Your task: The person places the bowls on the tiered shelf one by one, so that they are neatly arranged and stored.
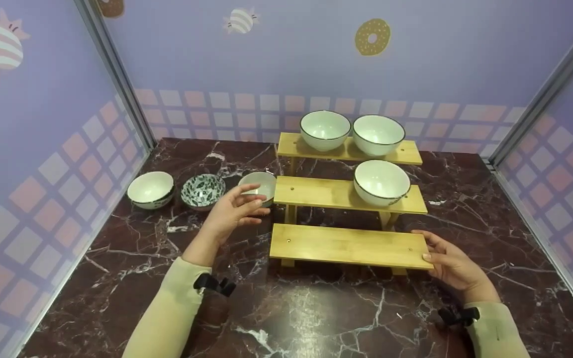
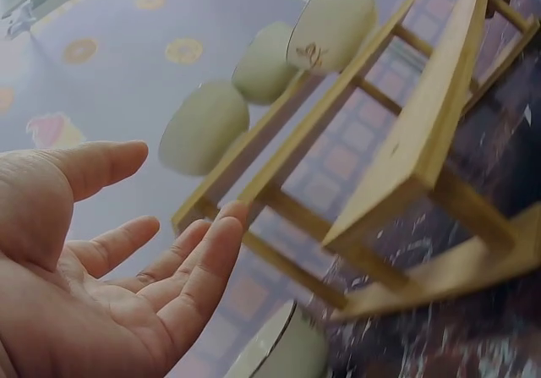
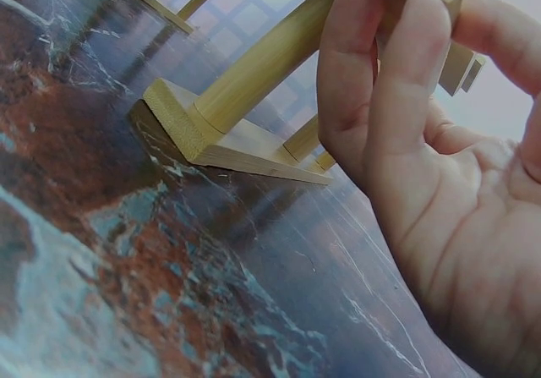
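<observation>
A three-tier wooden rack stands on the dark marbled table. My right hand grips the right end of its lowest board, thumb on top; the right wrist view shows the fingers curled around the board's end. My left hand is held with fingers spread and relaxed, holding nothing, left of the rack. It partly hides a pale bowl behind it. Two white dark-rimmed bowls, a left one and a right one, sit on the top tier. Another white bowl sits at the middle tier's right.
Left of my left hand, a leaf-patterned bowl and a white-lined bowl stand on the marbled table. Purple printed panels enclose the back and both sides, with metal posts at the corners.
</observation>
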Tool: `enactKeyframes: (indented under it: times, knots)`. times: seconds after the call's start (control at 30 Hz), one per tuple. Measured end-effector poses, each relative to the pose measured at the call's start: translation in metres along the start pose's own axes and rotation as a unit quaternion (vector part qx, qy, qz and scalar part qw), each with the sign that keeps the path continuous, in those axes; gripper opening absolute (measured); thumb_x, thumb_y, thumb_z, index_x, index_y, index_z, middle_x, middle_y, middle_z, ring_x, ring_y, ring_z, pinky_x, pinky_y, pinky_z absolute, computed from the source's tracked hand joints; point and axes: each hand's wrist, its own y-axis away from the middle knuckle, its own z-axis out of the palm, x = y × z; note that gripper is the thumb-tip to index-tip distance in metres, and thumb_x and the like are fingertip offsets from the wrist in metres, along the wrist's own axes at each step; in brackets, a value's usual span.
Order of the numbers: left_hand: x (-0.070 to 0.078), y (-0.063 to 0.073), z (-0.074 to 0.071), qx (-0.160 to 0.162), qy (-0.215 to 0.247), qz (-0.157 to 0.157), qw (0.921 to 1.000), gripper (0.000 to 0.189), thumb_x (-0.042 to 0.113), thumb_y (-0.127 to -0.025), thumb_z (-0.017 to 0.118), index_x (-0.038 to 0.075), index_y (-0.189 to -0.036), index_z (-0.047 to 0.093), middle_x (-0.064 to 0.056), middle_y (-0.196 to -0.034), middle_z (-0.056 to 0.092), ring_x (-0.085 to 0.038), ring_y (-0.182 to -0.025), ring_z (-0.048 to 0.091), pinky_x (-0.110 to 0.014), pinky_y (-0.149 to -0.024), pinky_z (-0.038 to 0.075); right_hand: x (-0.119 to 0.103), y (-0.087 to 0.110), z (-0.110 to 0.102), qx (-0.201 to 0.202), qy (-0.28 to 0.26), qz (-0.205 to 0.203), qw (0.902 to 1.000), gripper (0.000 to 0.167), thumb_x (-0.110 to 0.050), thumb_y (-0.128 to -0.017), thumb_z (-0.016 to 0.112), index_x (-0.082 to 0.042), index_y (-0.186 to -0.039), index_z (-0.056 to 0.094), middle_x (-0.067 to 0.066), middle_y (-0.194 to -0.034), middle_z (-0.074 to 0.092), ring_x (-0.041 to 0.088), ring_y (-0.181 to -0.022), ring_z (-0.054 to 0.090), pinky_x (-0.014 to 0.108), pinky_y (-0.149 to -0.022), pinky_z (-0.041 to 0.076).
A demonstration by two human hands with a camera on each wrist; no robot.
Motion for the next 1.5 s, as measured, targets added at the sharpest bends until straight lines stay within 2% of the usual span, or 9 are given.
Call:
enactKeyframes:
  times: [0.13, 0.27, 0.5, 0.73, 0.9, 1.17, 1.27, 1.33, 1.5]
  knots:
    - [-0.004, 0.006, -0.016, 0.024, 0.006, -0.002, 0.9997, 0.054, 0.005, -0.102, 0.061, 0.002, -0.152, 0.040, -0.012, -0.128, 0.064, -0.016, -0.097, 0.076, -0.033, -0.083, 0.067, 0.000, -0.001, 0.000, -0.007, -0.008, -0.002, 0.9999, 0.060, 0.014, -0.104, 0.027, -0.017, -0.154, 0.038, 0.004, -0.134, 0.059, 0.015, -0.108, 0.072, 0.024, -0.089, 0.064]
    - [-0.009, 0.013, -0.033, 0.049, 0.004, -0.007, 0.9988, 0.056, 0.005, -0.102, 0.061, 0.000, -0.153, 0.038, -0.013, -0.129, 0.064, -0.013, -0.095, 0.076, -0.033, -0.085, 0.067, 0.000, -0.002, 0.000, -0.009, -0.007, 0.002, 0.9999, 0.060, 0.013, -0.105, 0.027, -0.019, -0.153, 0.040, 0.004, -0.134, 0.058, 0.014, -0.106, 0.072, 0.022, -0.087, 0.064]
    - [-0.017, 0.025, -0.064, 0.104, 0.005, -0.024, 0.9943, 0.056, 0.008, -0.103, 0.061, 0.002, -0.154, 0.039, -0.001, -0.121, 0.065, -0.013, -0.096, 0.076, -0.031, -0.086, 0.066, 0.000, -0.001, -0.001, -0.005, -0.013, 0.005, 0.9999, 0.061, 0.014, -0.104, 0.026, -0.020, -0.153, 0.041, 0.005, -0.134, 0.058, 0.014, -0.104, 0.072, 0.022, -0.085, 0.065]
    - [-0.023, 0.035, -0.099, 0.162, 0.014, -0.032, 0.9862, 0.061, 0.013, -0.105, 0.058, -0.001, -0.157, 0.029, -0.005, -0.122, 0.061, -0.007, -0.093, 0.075, -0.026, -0.084, 0.065, -0.001, -0.001, -0.001, -0.012, -0.023, 0.004, 0.9997, 0.061, 0.014, -0.104, 0.025, -0.017, -0.154, 0.039, 0.006, -0.134, 0.058, 0.015, -0.105, 0.071, 0.023, -0.087, 0.065]
    - [-0.028, 0.042, -0.120, 0.224, 0.025, -0.043, 0.9733, 0.065, 0.014, -0.105, 0.058, 0.000, -0.160, 0.025, -0.003, -0.122, 0.057, -0.003, -0.089, 0.074, -0.024, -0.084, 0.065, -0.001, 0.000, -0.001, -0.012, -0.018, 0.004, 0.9998, 0.061, 0.014, -0.104, 0.026, -0.017, -0.154, 0.039, 0.006, -0.134, 0.058, 0.016, -0.107, 0.071, 0.023, -0.088, 0.064]
    - [-0.040, 0.048, -0.142, 0.344, 0.036, -0.059, 0.9366, 0.071, 0.012, -0.104, 0.059, 0.007, -0.162, 0.019, 0.000, -0.113, 0.057, 0.000, -0.080, 0.072, -0.018, -0.078, 0.065, -0.001, 0.002, -0.001, 0.003, 0.000, 0.007, 1.0000, 0.061, 0.013, -0.104, 0.028, -0.020, -0.154, 0.041, 0.005, -0.132, 0.058, 0.014, -0.104, 0.072, 0.021, -0.084, 0.065]
    - [-0.044, 0.047, -0.149, 0.371, 0.037, -0.063, 0.9257, 0.080, 0.014, -0.103, 0.060, 0.012, -0.165, 0.009, -0.003, -0.120, 0.052, 0.001, -0.080, 0.071, -0.017, -0.078, 0.064, -0.001, 0.002, -0.001, -0.001, -0.008, 0.006, 1.0000, 0.061, 0.014, -0.104, 0.028, -0.020, -0.154, 0.041, 0.005, -0.132, 0.058, 0.014, -0.104, 0.072, 0.021, -0.084, 0.065]
    - [-0.046, 0.046, -0.154, 0.384, 0.042, -0.067, 0.9198, 0.086, 0.015, -0.103, 0.060, 0.016, -0.166, 0.002, -0.013, -0.137, 0.049, 0.000, -0.083, 0.071, -0.018, -0.081, 0.064, -0.001, 0.002, -0.001, -0.003, -0.010, 0.004, 0.9999, 0.062, 0.014, -0.104, 0.027, -0.020, -0.154, 0.041, 0.006, -0.132, 0.058, 0.014, -0.103, 0.072, 0.021, -0.083, 0.065]
    - [-0.050, 0.039, -0.165, 0.399, 0.059, -0.074, 0.9119, 0.094, 0.020, -0.103, 0.060, 0.026, -0.166, -0.009, -0.020, -0.170, 0.012, -0.021, -0.118, 0.066, -0.025, -0.093, 0.063, 0.000, 0.001, -0.001, -0.005, -0.015, 0.004, 0.9999, 0.061, 0.014, -0.104, 0.027, -0.018, -0.155, 0.039, 0.006, -0.132, 0.058, 0.014, -0.103, 0.072, 0.021, -0.085, 0.064]
